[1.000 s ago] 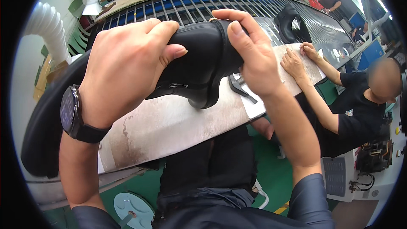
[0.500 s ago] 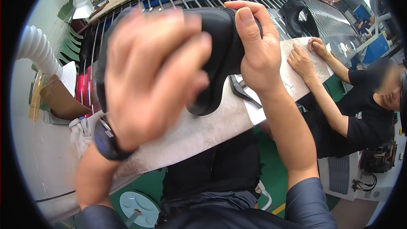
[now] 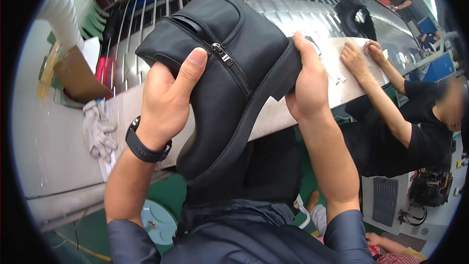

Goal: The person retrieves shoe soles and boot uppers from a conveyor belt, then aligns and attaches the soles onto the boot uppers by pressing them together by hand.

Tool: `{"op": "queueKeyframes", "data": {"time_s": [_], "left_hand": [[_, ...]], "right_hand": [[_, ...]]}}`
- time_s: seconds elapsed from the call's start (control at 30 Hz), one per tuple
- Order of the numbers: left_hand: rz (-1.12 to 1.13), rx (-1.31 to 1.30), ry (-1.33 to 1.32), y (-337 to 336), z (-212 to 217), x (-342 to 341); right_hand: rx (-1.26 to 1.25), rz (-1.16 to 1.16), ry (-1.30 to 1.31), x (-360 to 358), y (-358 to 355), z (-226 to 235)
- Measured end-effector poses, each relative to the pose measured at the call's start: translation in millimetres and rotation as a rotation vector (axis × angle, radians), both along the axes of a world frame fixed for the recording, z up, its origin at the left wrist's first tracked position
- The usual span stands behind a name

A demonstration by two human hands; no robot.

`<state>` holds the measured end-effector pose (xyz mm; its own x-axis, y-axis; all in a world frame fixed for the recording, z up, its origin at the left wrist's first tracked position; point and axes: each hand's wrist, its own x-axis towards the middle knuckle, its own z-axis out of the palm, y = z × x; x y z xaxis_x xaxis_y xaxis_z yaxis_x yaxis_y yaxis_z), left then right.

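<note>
Black ankle boot (image 3: 229,68) is held up in the centre of the frame, above the surface (image 3: 63,137), toe pointing down toward the lower middle and shaft toward the upper left. Side zip (image 3: 224,58) is turned toward the camera, presumably so that this face can be looked over. Left hand (image 3: 166,102) is closed around the shaft and back of the boot, thumb pressed flat just beside the zip pull, the other fingers hidden behind the leather. Right hand (image 3: 308,83) is wrapped about the block heel (image 3: 283,76), fingers on the far side and out of sight; the sole edge is thereby steadied between both grips. A dark wristwatch (image 3: 144,146) is worn on the left wrist. White work gloves (image 3: 97,129) lie at centre left on the surface. At right, a co-worker's hands (image 3: 359,56) are pressed on a pale sheet. A second dark boot (image 3: 354,12) stands at upper right on the ribbed conveyor (image 3: 293,0).
</note>
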<state>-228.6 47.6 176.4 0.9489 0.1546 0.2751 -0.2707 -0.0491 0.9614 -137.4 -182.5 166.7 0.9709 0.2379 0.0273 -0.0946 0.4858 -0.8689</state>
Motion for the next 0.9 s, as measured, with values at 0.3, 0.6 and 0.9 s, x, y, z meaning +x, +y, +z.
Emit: {"op": "queueKeyframes", "data": {"time_s": [0.3, 0.6, 0.9], "left_hand": [[0.021, -0.033, 0.420, 32, -82, -41], [0.004, -0.032, 0.462, 36, -82, -45], [-0.068, -0.248, 0.470, 44, -59, -142]], "right_hand": [[-0.463, 0.063, -0.177, -57, 11, -90], [-0.478, 0.087, -0.075, -54, 6, -97], [-0.471, 0.088, -0.058, -51, 6, -94]]}}
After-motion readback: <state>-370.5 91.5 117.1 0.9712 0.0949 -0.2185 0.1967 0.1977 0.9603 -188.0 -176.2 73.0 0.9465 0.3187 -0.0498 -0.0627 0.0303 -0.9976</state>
